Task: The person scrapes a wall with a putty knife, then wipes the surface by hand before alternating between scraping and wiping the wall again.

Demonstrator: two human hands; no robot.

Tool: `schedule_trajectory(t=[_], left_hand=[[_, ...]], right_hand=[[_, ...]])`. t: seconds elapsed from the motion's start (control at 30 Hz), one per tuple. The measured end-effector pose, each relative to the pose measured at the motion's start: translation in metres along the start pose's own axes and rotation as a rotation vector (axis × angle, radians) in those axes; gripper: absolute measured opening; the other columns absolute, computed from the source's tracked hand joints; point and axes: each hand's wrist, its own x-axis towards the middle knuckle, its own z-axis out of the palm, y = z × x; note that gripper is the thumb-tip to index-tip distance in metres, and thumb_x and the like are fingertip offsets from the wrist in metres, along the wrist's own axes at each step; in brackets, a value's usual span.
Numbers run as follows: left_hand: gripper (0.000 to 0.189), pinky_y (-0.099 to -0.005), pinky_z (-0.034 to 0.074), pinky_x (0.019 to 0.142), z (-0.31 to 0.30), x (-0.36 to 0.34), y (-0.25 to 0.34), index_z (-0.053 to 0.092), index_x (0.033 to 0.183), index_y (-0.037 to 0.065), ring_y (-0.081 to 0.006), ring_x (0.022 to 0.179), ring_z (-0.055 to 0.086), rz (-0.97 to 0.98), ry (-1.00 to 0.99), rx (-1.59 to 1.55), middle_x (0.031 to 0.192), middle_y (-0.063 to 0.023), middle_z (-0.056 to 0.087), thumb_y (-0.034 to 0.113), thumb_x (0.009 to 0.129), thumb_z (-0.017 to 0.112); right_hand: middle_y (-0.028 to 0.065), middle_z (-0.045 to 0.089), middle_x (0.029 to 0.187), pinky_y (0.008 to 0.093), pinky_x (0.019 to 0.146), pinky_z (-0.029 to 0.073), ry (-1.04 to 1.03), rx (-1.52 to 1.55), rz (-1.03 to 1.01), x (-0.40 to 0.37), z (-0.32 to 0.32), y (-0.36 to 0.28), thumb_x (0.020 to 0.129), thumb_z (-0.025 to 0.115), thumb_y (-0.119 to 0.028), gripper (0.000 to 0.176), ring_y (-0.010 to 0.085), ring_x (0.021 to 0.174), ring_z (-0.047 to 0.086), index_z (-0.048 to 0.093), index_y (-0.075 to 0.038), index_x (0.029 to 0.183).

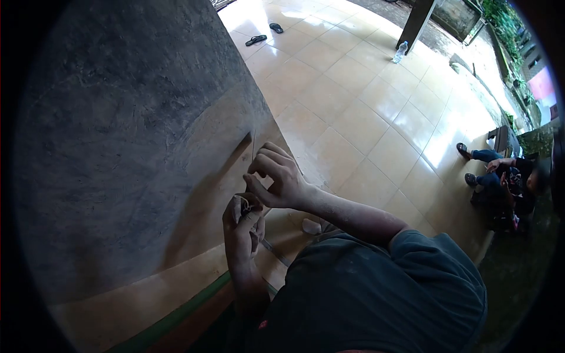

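Observation:
In the head view my left hand [241, 223] is closed around a small dark thing with a pale, string-like loop [245, 204] at its top. Most of what it grips is hidden by the fingers. Just above, my right hand [278, 175] has its fingers curled, with the thumb close to the left hand's fingertips. Whatever it may pinch is too small to make out. Both hands are in front of a grey plastered wall [129, 129], near its edge, where a thin line runs above the right hand.
Glossy beige tiles [353, 129] cover the floor. Sandals [256, 40] and a clear plastic bottle [400, 52] are farther off, the bottle beside a post [419, 23]. At the right a person [509, 182] sits. A green-edged ledge [182, 309] runs below my left arm.

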Motion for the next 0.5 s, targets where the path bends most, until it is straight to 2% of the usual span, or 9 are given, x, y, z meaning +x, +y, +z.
schedule_trajectory(t=[0.07, 0.1, 0.13, 0.2, 0.23, 0.27, 0.33, 0.37, 0.5], left_hand=[[0.009, -0.0212, 0.024, 0.033, 0.001, -0.001, 0.013, 0.053, 0.09, 0.002, -0.0068, 0.037, 0.039, -0.071, -0.076, 0.135, 0.064, -0.0048, 0.051, 0.002, 0.083, 0.059], [0.006, -0.0221, 0.023, 0.032, 0.004, 0.004, 0.016, 0.054, 0.086, 0.002, -0.008, 0.036, 0.04, -0.052, -0.061, 0.134, 0.059, -0.0045, 0.047, 0.001, 0.08, 0.057], [0.006, -0.0221, 0.023, 0.032, 0.003, 0.008, 0.018, 0.054, 0.086, 0.002, -0.008, 0.036, 0.04, -0.055, -0.057, 0.143, 0.059, -0.0045, 0.047, 0.001, 0.08, 0.057], [0.012, -0.0225, 0.024, 0.031, -0.005, 0.019, 0.026, 0.053, 0.09, 0.001, -0.0092, 0.036, 0.04, -0.086, -0.125, 0.011, 0.062, -0.006, 0.048, 0.002, 0.077, 0.053], [0.019, -0.0224, 0.025, 0.031, -0.013, 0.021, 0.029, 0.051, 0.095, 0.001, -0.0105, 0.035, 0.04, -0.172, -0.097, -0.086, 0.067, -0.0093, 0.05, 0.003, 0.076, 0.051], [0.019, -0.0224, 0.025, 0.031, -0.015, 0.023, 0.031, 0.051, 0.095, 0.001, -0.0105, 0.035, 0.04, -0.176, -0.085, -0.078, 0.067, -0.0093, 0.05, 0.003, 0.076, 0.051], [0.024, -0.0222, 0.028, 0.03, -0.008, 0.028, 0.044, 0.05, 0.099, 0.001, -0.0113, 0.035, 0.041, -0.304, -0.111, -0.394, 0.072, -0.0118, 0.051, 0.003, 0.076, 0.05], [0.022, -0.0218, 0.03, 0.03, 0.0, 0.027, 0.05, 0.05, 0.099, 0.001, -0.0109, 0.036, 0.042, -0.319, -0.07, -0.411, 0.073, -0.0121, 0.051, 0.005, 0.078, 0.051], [0.017, -0.0204, 0.03, 0.03, 0.011, 0.047, 0.042, 0.049, 0.098, 0.001, -0.0089, 0.037, 0.042, -0.355, -0.021, -0.182, 0.072, -0.0097, 0.051, 0.011, 0.084, 0.051]], right_hand=[[0.0084, 0.052, 0.068, 0.0364, 0.054, 0.042, 0.104, 0.08, -0.479, 0.027, 0.006, 0.006, 0.079, 0.066, -0.013, 0.014, 0.0252, 0.064, 0.05, 0.055, -0.006, 0.074], [0.0079, 0.052, 0.065, 0.035, 0.052, 0.04, 0.152, 0.091, -0.558, 0.039, 0.015, 0.008, 0.079, 0.063, -0.014, 0.016, 0.0245, 0.061, 0.052, 0.053, -0.007, 0.069], [0.0079, 0.052, 0.065, 0.035, 0.052, 0.04, 0.158, 0.097, -0.554, 0.044, 0.02, 0.013, 0.079, 0.063, -0.014, 0.016, 0.0245, 0.061, 0.052, 0.053, -0.007, 0.069], [0.005, 0.046, 0.058, 0.0356, 0.048, 0.036, -0.014, 0.193, -0.597, 0.052, 0.029, 0.02, 0.084, 0.058, -0.013, 0.026, 0.0218, 0.052, 0.049, 0.048, -0.008, 0.061], [0.0037, 0.04, 0.053, 0.0352, 0.043, 0.032, 0.012, 0.224, -0.622, 0.055, 0.032, 0.02, 0.085, 0.055, -0.014, 0.031, 0.0221, 0.046, 0.046, 0.044, -0.009, 0.056], [0.0037, 0.04, 0.053, 0.0352, 0.043, 0.032, 0.017, 0.236, -0.615, 0.056, 0.033, 0.021, 0.085, 0.055, -0.014, 0.031, 0.0221, 0.046, 0.046, 0.044, -0.009, 0.056], [0.0037, 0.037, 0.051, 0.0346, 0.041, 0.029, 0.114, 0.283, -0.694, 0.059, 0.036, 0.02, 0.085, 0.055, -0.013, 0.034, 0.0207, 0.043, 0.043, 0.041, -0.01, 0.054], [0.004, 0.042, 0.053, 0.0366, 0.042, 0.034, 0.079, 0.227, -0.668, 0.059, 0.03, 0.022, 0.082, 0.055, -0.014, 0.032, 0.0224, 0.046, 0.046, 0.041, -0.011, 0.054], [0.005, 0.038, 0.057, 0.0364, 0.042, 0.032, 0.145, 0.335, -0.64, 0.065, 0.032, 0.05, 0.085, 0.047, -0.016, 0.028, 0.0231, 0.046, 0.044, 0.041, -0.01, 0.059]])
